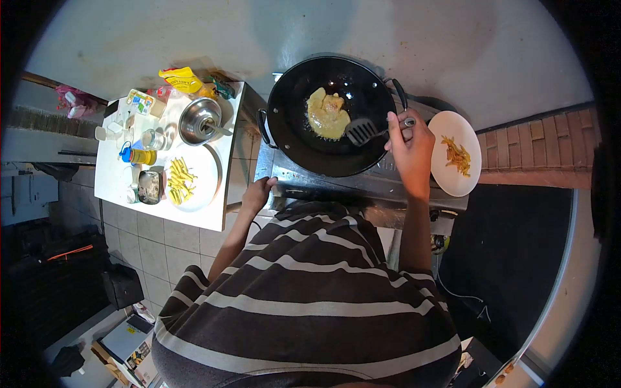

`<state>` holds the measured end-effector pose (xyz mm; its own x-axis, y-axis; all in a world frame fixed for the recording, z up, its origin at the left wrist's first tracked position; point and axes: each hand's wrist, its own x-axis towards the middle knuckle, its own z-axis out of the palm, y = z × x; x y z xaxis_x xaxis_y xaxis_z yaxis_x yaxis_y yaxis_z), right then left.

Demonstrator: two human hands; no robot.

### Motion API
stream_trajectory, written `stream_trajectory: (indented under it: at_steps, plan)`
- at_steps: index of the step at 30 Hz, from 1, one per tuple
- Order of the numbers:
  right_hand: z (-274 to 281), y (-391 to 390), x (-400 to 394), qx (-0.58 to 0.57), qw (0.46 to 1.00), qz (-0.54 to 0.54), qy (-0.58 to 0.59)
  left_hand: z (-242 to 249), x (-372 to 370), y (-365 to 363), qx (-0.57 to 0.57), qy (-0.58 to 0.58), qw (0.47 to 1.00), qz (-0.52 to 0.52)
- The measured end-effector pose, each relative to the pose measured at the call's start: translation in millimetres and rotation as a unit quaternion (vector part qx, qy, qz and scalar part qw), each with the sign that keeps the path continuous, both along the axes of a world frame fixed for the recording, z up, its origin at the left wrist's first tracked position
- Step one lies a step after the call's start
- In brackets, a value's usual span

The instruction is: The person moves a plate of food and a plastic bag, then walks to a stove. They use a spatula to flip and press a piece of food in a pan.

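Observation:
A black wok [291, 132] with two handles sits on the metal stove [310, 185]. Yellow battered food [327, 118] lies in it, with small bubbles round its edge. My right hand [410, 143] is closed on a slotted spatula [363, 132], whose black head is inside the wok, close to the food's lower right edge. To the right, a white plate [450, 182] holds fried golden strips [456, 156]. My left hand [259, 193] rests at the stove's front left edge, its fingers closed round a part too small to make out.
On the left, a white table [116, 189] bears a metal bowl [192, 121], a plate [205, 187] with pale green-yellow strips [180, 180], an oil bottle [143, 156], a glass jar [152, 139] and a yellow packet [181, 80]. A brick ledge [533, 145] stands at the right.

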<state>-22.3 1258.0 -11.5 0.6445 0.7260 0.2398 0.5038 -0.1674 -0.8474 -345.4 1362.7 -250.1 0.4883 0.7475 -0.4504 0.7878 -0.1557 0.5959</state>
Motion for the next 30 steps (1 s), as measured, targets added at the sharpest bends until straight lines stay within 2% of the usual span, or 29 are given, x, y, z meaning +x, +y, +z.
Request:
stream_trajectory:
  at_steps: [5,7,8,10,17,20,23,25,30]
  plan:
    - [-1,-1,-5,-0.046,0.998,0.044,0.017,3,1,0,0.0,0.014,1.0,0.003]
    - [-7,4,-3,-0.048,0.993,0.086,-0.071,4,1,-1,0.005,0.011,1.0,0.003]
    - [-6,6,-2,-0.048,0.993,0.085,-0.07,4,1,-1,0.005,0.012,1.0,0.002]
    - [3,12,-3,-0.058,0.98,0.15,-0.118,5,2,-1,0.014,0.018,1.0,-0.002]
    - [-2,29,2,-0.038,0.972,0.2,-0.115,-9,-3,1,0.025,0.0,1.0,0.004]
    - [-7,29,1,-0.074,0.975,0.198,-0.06,-11,-3,0,0.008,-0.006,1.0,0.006]
    - [-18,26,3,-0.061,0.982,0.181,0.011,-3,0,-2,0.021,-0.005,1.0,0.003]
    - [-23,23,3,-0.042,0.98,0.163,0.107,1,0,-2,0.016,0.002,1.0,0.008]
    - [-58,18,1,0.009,0.977,0.114,0.177,-2,-1,0,0.004,0.009,1.0,0.0]
